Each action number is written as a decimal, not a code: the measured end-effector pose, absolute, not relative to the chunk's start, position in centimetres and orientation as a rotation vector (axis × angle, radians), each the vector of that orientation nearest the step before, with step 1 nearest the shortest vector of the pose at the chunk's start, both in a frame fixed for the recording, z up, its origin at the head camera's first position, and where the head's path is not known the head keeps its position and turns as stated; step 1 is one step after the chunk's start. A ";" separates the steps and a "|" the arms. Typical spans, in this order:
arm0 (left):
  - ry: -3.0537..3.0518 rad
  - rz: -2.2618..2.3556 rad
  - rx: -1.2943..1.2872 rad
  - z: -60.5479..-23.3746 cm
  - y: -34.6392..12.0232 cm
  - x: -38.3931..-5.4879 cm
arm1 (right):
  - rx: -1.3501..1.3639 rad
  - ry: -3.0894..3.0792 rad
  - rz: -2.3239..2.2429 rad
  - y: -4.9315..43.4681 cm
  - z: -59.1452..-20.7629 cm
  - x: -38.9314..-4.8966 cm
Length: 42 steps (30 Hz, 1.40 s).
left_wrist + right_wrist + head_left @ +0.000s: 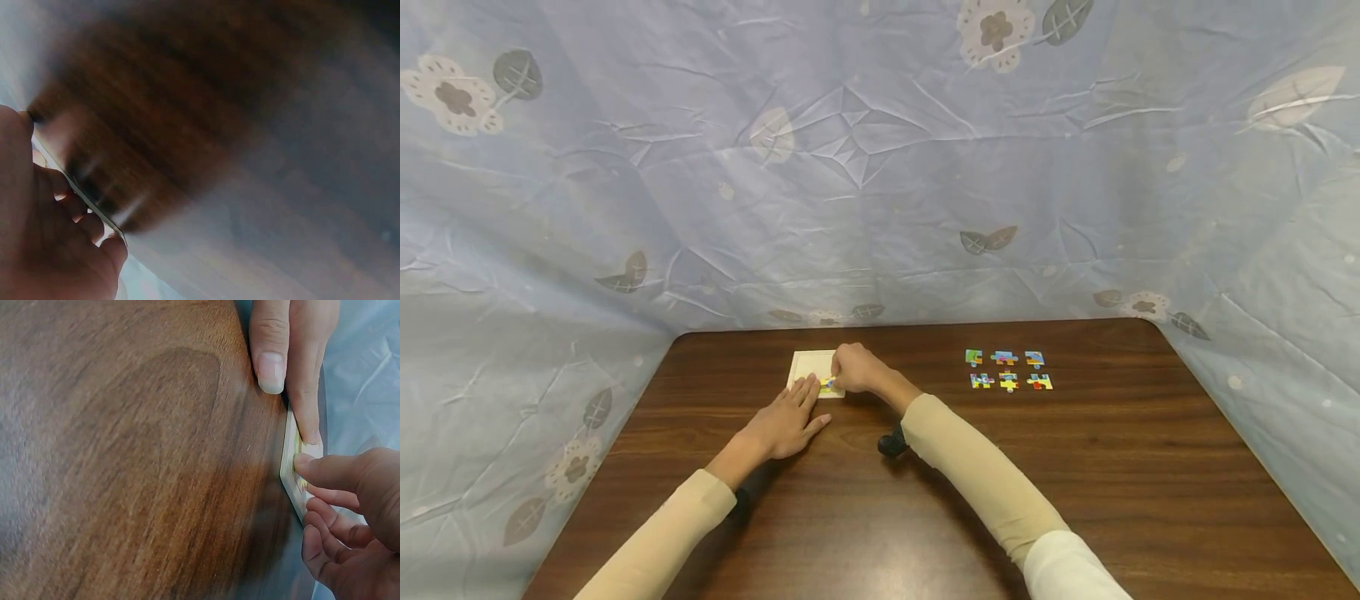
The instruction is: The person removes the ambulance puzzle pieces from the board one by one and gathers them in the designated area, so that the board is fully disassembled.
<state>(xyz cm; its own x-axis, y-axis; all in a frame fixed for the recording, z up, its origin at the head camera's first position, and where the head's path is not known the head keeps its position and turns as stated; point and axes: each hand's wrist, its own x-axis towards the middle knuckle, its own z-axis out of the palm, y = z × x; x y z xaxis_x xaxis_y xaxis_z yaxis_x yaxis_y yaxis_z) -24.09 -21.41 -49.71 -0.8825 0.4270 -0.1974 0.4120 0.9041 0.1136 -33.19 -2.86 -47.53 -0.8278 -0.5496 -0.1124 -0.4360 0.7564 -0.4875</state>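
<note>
A small cream puzzle tray (811,362) lies near the far edge of the table. In its lower part sits a mostly yellow jigsaw piece (827,384), partly covered by the hands. My left hand (781,422) lies with straight fingers over the tray's lower left side, thumb spread out on the near side. From the right, my right hand (854,369) reaches onto the tray and pinches at the yellow piece. The right wrist view shows that hand's thumb (331,470) on the piece and the other fingers curled beside it.
Several loose jigsaw pieces (1008,381) lie in two rows to the right on the dark wooden table (880,517). A patterned cloth (865,208) hangs behind the table and along both sides. A black wrist device (892,442) shows under the right forearm.
</note>
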 end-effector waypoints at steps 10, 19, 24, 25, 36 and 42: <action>2.851 0.103 0.638 -49.8 -20.9 -24.2 | -0.796 2.715 -0.917 -2.0 -47.8 -32.9; 2.850 0.118 0.644 -50.0 -20.9 -24.2 | -0.747 2.501 -1.419 1.3 -44.6 -31.6; 2.846 0.134 0.632 -50.0 -21.3 -24.1 | -0.769 2.473 -1.525 4.5 -41.8 -30.6; 2.847 0.136 0.631 -50.0 -21.4 -24.1 | -0.775 2.471 -1.541 5.2 -41.3 -30.3; 2.851 0.143 0.646 -50.0 -21.6 -24.2 | -0.651 2.511 -1.567 15.3 -38.2 -27.2; 2.855 0.139 0.659 -50.1 -21.6 -24.2 | -0.605 2.577 -1.511 21.5 -39.0 -25.7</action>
